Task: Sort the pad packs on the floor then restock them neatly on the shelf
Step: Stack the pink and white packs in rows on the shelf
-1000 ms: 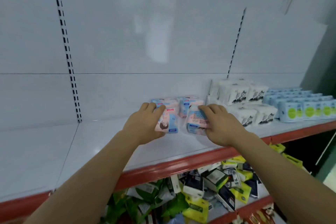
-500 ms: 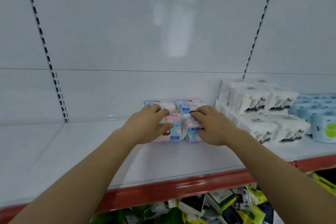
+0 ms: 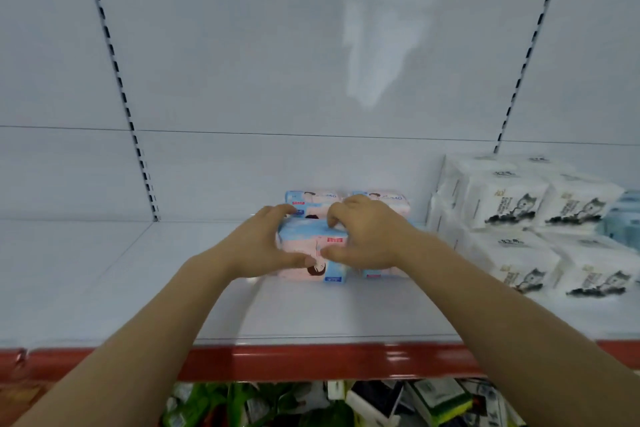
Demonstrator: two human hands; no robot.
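Gripping one pink-and-blue pad pack from both sides: left hand curls round its left end, right hand round its right, fingers bent over the top. Pack sits on the white shelf, just in front of two matching packs. White packs stacked well right.

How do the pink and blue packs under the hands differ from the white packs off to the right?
The pink and blue packs bear a cartoon face; the white packs bear a dark ink-style animal. The pink and blue packs are handled by the left hand and right hand; the white packs sit untouched. The white stack is larger. Both rest on the same shelf.
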